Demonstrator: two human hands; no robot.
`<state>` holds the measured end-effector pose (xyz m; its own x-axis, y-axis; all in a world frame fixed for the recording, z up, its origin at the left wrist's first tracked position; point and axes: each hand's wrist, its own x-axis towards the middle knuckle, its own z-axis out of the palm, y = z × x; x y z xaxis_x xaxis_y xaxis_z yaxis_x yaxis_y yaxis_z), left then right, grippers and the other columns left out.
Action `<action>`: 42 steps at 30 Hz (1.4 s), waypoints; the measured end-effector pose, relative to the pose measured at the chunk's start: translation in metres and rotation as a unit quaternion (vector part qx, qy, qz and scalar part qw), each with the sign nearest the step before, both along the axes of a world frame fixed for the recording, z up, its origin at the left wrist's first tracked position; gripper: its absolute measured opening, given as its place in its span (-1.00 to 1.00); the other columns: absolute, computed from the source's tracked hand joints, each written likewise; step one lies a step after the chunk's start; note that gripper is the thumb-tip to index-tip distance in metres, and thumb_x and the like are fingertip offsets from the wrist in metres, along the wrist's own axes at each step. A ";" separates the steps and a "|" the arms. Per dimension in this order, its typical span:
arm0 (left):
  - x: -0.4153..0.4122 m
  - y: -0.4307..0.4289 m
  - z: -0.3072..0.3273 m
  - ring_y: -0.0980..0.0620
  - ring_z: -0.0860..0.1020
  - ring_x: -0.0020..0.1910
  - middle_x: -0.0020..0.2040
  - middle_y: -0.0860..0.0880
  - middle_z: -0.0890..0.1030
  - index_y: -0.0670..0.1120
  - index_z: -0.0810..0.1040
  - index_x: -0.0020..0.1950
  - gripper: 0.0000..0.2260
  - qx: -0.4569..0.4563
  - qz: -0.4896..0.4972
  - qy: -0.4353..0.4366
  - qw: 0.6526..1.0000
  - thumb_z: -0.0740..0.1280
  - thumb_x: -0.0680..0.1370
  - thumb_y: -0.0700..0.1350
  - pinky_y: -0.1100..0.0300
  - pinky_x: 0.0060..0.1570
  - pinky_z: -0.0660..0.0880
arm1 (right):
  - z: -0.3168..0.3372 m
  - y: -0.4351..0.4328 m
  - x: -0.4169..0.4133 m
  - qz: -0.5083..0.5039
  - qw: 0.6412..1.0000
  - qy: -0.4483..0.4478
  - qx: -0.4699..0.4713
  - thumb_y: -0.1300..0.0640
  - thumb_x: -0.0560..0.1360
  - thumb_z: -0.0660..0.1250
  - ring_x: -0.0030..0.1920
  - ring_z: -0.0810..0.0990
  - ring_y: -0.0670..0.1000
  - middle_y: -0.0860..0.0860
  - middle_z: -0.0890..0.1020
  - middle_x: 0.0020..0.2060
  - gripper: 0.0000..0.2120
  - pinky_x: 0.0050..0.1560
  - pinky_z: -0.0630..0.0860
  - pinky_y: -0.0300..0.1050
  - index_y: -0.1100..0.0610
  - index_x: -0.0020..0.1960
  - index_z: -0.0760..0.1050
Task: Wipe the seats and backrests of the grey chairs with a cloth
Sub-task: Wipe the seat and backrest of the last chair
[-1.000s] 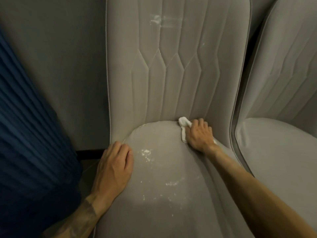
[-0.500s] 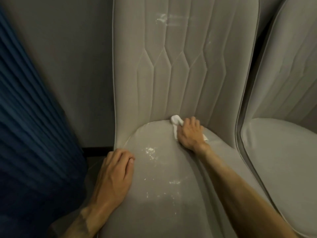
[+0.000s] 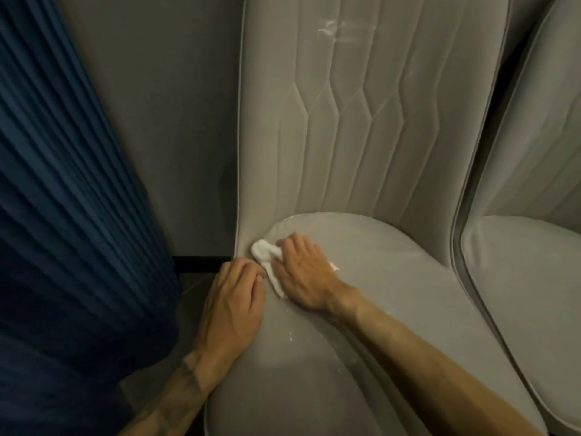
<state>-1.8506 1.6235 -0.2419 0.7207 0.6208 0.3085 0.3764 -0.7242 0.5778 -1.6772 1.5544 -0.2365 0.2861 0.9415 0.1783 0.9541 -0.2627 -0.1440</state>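
Note:
A grey chair fills the middle of the view, with a quilted backrest (image 3: pixel 361 127) and a smooth seat (image 3: pixel 393 278). My right hand (image 3: pixel 301 275) presses a small white cloth (image 3: pixel 267 256) flat onto the seat's rear left corner, where seat meets backrest. My left hand (image 3: pixel 232 306) rests on the seat's left edge, fingers curled over it, just beside the cloth. White smears mark the upper backrest (image 3: pixel 328 28). A few white specks lie on the seat (image 3: pixel 290 336) below my right hand.
A second grey chair (image 3: pixel 528 278) stands close on the right. A dark blue pleated curtain (image 3: pixel 63 215) hangs on the left. A grey wall (image 3: pixel 163 105) with a dark skirting strip runs behind the chairs.
My right hand slid the cloth from the middle of the seat's rear leftward to its rear left corner. The white patch on the seat's left side is gone. My left hand stayed put.

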 end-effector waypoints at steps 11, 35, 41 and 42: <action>-0.008 -0.007 0.001 -0.07 0.47 0.03 0.04 -0.07 0.54 -0.13 0.52 0.02 -0.72 -0.008 -0.009 0.003 1.000 0.06 0.67 -0.06 -0.07 0.06 0.49 | 0.005 -0.028 -0.017 -0.052 0.999 0.010 -0.004 -0.04 0.66 0.01 0.03 0.44 0.18 0.13 0.47 0.08 -0.69 0.06 0.35 0.06 0.14 0.17 0.40; -0.005 -0.012 0.004 -0.09 0.43 -0.04 -0.02 -0.11 0.49 -0.09 0.42 -0.04 -0.74 0.022 0.000 0.028 0.999 -0.01 0.62 -0.04 -0.09 -0.04 0.46 | 0.009 -0.113 -0.008 -0.223 0.974 -0.031 -0.020 -0.03 0.66 0.05 0.09 0.43 0.19 0.11 0.47 0.10 -0.75 0.06 0.32 0.09 0.10 0.16 0.38; -0.009 -0.011 0.002 -0.06 0.40 -0.04 -0.02 -0.08 0.48 -0.07 0.40 -0.03 -0.80 0.027 -0.012 0.018 0.999 0.02 0.63 -0.06 -0.05 -0.04 0.44 | 0.009 -0.138 -0.005 -0.132 0.990 -0.046 -0.012 -0.04 0.66 0.06 0.10 0.44 0.15 0.06 0.45 0.11 -0.75 0.06 0.29 0.09 0.06 0.22 0.38; -0.009 -0.011 0.002 -0.06 0.40 -0.04 -0.02 -0.08 0.48 -0.07 0.40 -0.03 -0.79 0.027 -0.013 0.018 0.999 0.01 0.63 -0.05 -0.04 -0.04 0.43 | 0.013 -0.155 0.019 -0.201 0.978 -0.048 -0.036 -0.03 0.67 0.04 0.16 0.43 0.16 0.07 0.44 0.16 -0.73 0.12 0.30 0.10 0.07 0.25 0.36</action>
